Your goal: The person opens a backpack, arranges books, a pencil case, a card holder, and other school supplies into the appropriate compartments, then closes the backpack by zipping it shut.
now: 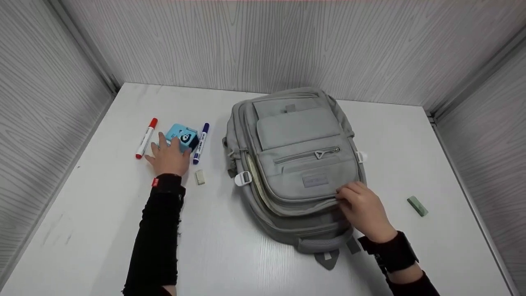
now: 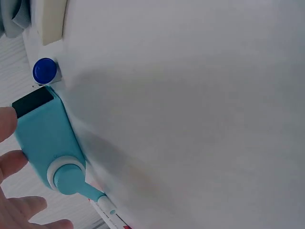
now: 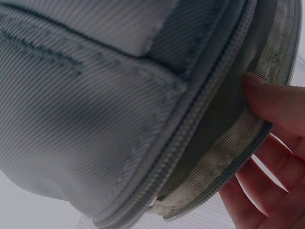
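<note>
A grey backpack (image 1: 300, 127) lies on the table, its front compartment partly unzipped. My right hand (image 1: 363, 209) pinches the zipped edge of that opening between thumb and fingers; the right wrist view shows the thumb (image 3: 276, 100) on the inner side of the fabric (image 3: 228, 148). My left hand (image 1: 170, 160) is over a light-blue hand-crank pencil sharpener (image 1: 179, 133) with a panda picture, fingers spread. In the left wrist view, the fingers lie beside the sharpener (image 2: 50, 133) and do not close round it; the thumb reaches its dark end.
A red-capped marker (image 1: 146, 138) lies left of the sharpener, and a blue-capped marker (image 1: 201, 144) to its right. A small whitish eraser (image 1: 199, 177) lies near the left wrist. The green block (image 1: 417, 206) is right of the backpack. Grey wood-grain panels (image 1: 263, 45) enclose the table.
</note>
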